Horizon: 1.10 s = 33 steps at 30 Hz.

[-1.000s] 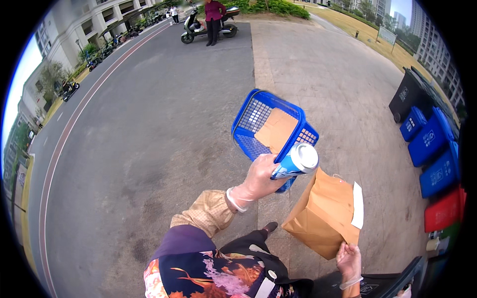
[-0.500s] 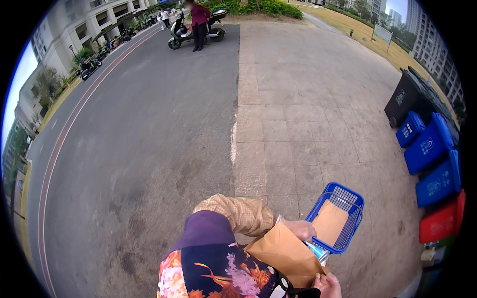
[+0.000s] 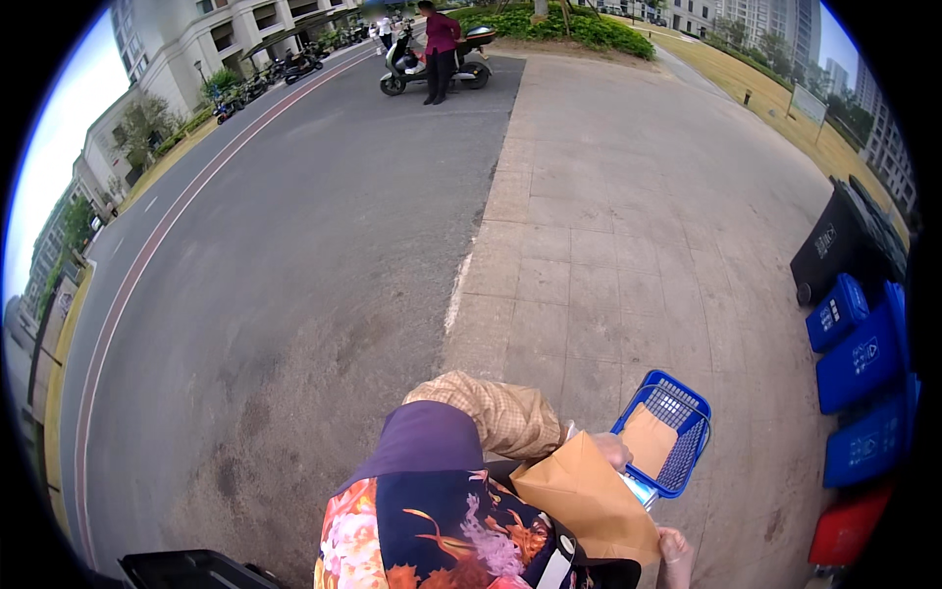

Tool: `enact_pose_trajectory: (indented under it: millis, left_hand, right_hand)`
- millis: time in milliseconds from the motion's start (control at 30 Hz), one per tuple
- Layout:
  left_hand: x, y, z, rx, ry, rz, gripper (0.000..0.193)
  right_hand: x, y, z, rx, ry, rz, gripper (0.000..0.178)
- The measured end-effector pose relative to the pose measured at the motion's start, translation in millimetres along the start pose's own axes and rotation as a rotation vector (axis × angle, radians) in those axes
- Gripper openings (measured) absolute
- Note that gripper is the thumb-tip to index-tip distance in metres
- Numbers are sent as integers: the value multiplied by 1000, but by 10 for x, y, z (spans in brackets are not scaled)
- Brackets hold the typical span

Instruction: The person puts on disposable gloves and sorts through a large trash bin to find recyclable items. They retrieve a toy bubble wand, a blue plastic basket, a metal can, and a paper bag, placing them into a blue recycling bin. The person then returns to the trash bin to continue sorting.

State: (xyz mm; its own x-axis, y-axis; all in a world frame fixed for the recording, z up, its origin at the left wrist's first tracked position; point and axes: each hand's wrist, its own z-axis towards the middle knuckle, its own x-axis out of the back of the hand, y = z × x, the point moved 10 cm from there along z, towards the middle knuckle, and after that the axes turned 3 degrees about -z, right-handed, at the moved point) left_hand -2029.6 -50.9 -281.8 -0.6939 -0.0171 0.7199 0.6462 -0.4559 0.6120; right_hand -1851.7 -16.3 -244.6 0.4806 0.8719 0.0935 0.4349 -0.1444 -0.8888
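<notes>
A brown paper bag [image 3: 586, 496] lies slanted in front of my floral garment. My left hand [image 3: 615, 450], in a beige checked sleeve, is closed at its upper edge, the fingertips partly hidden. My right hand [image 3: 674, 543] pinches the lower right corner. Between the hands, a shiny blue-and-white packet [image 3: 640, 488] shows at the bag's right edge; whether it is inside or behind cannot be made out. Just beyond my left hand stands a blue plastic basket [image 3: 699, 404] with a wire handle. A flat brown paper piece [image 3: 649, 442] lies in it.
Along the right are a black wheeled bin [image 3: 834, 236], several blue bins [image 3: 863, 361] and a red bin [image 3: 849, 525]. Paving [image 3: 589, 294] meets asphalt [image 3: 324, 255] ahead. A person [image 3: 441, 54] stands by a scooter [image 3: 402, 74]. A black object [image 3: 191, 569] shows at lower left.
The view has swung left, so the bins and scooter sit farther right and lower. The bag's face now looks flatter, and less of the packet shows. Both hands stay at the bag.
</notes>
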Motion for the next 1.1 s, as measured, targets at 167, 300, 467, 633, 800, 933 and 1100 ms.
enact_pose_trajectory:
  millis: [167,300,467,633,800,933,1100]
  left_hand:
    - [189,-852,593,503,54,-41,25]
    - [189,-1421,1075,636,153,-308,31]
    - [53,-1968,2231,591,-25,-373,36]
    - [535,-3251,3655,504,208,-420,35]
    - [128,-2505,5062,33,-51,190,14]
    - [-721,-2078,4899,-206,-185,238,8]
    - [-1436,-2450,5501,19,-390,124,14]
  right_hand:
    - [453,-138,440,-55,106,31,45]
    - [1253,137,906,-149,268,190,42]
    - [2133,-144,1451,-198,338,311,35]
    - [2678,443,2013,-490,132,443,27]
    - [3294,985,2191,-559,-14,665,32]
    - [3709,1311,2414,-563,36,836,35]
    - [5203,661,2261,-414,472,-187,45]
